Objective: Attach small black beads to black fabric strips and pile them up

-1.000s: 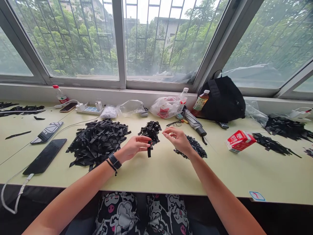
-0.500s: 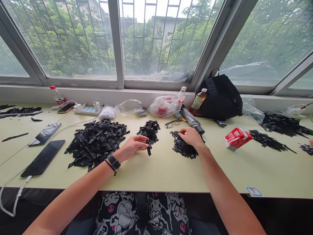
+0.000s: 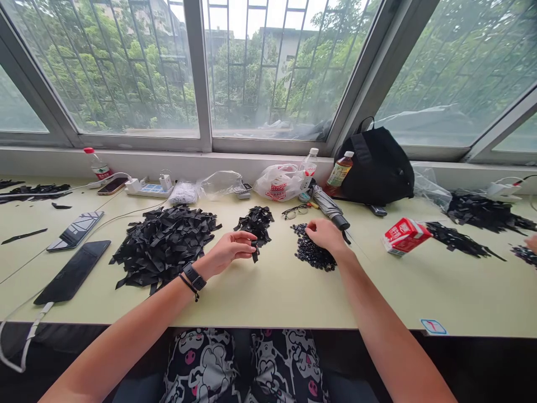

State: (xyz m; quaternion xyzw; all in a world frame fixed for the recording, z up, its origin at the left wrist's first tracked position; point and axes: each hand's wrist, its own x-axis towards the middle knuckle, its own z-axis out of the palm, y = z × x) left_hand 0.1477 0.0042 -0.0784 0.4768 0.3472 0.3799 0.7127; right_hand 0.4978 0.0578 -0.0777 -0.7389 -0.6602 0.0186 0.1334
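Observation:
My left hand [image 3: 235, 248] is closed in a pinch on a short black strip [image 3: 255, 254], which hangs down from the fingertips. Just behind it lies a small heap of black strips [image 3: 259, 219], and a much larger heap of loose black strips [image 3: 163, 240] spreads to its left. My right hand [image 3: 325, 233] reaches down over a pile of small shiny black pieces [image 3: 312, 254]. Its fingertips are drawn together at the pile's upper edge; whether a piece sits between them is hidden.
A red and white drink carton [image 3: 406, 236] stands to the right. Behind are eyeglasses [image 3: 296, 211], a folded umbrella [image 3: 329, 206], a plastic bag [image 3: 279, 182], a bottle [image 3: 340, 169] and a black backpack [image 3: 377, 165]. Phones [image 3: 73, 271] lie left. Another person's hand [image 3: 532, 244] shows at the right edge.
The strip in my left hand hangs slightly shorter and at a different angle. My right hand stays at the pile of small black pieces, almost unmoved. The whole view has shifted very slightly.

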